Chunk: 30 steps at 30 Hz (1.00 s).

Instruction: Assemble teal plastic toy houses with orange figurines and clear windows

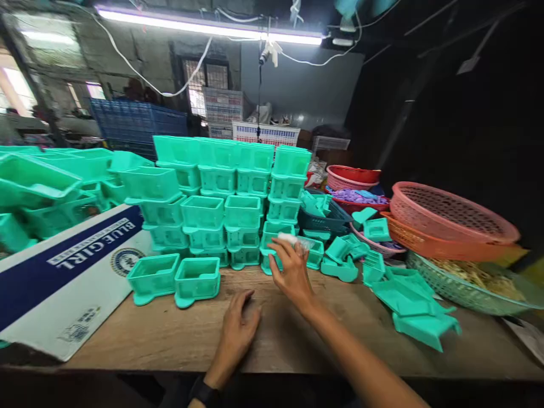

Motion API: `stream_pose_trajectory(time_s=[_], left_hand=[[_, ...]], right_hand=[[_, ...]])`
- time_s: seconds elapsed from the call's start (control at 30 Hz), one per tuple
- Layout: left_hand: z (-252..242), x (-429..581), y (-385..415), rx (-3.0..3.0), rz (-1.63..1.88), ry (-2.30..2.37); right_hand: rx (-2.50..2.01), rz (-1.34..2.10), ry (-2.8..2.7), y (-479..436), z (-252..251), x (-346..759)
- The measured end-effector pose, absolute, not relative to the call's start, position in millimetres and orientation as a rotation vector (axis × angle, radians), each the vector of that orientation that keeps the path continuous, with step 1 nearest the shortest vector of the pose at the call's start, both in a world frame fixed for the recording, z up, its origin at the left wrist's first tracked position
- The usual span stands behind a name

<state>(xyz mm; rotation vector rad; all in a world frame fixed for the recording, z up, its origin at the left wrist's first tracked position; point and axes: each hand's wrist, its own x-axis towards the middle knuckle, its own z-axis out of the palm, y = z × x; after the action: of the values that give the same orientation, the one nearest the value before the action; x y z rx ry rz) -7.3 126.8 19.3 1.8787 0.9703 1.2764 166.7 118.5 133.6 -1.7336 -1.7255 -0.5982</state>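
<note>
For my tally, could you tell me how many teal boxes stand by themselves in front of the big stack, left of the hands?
2: left box beside the cardboard carton, right box next to it. Others may hide behind the stack.

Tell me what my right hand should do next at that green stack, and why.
Probably pull the front green tub under your right hand back onto the table. The fingers seem to rest on it, and your left hand lies flat and free to steady it.
</note>
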Motion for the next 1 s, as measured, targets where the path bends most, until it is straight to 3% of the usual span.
stream_pose_trajectory(time_s=[0.2, 0.47, 1.0], left_hand=[[26.3, -8.6, 129.0, 1.915, 1.272, 0.953], [32.6, -6.0, 126.0, 1.950, 1.303, 0.937], [57.9, 31.8, 77.5, 1.876, 1.010, 0.674]], right_hand=[[-2.057, -0.589, -1.530, 59.6, 81.1, 255.0], [-2.290, -0.525, -1.455, 49.4, 74.2, 315.0], [-1.745, -0.222, -1.740, -51.2, 18.4, 229.0]])
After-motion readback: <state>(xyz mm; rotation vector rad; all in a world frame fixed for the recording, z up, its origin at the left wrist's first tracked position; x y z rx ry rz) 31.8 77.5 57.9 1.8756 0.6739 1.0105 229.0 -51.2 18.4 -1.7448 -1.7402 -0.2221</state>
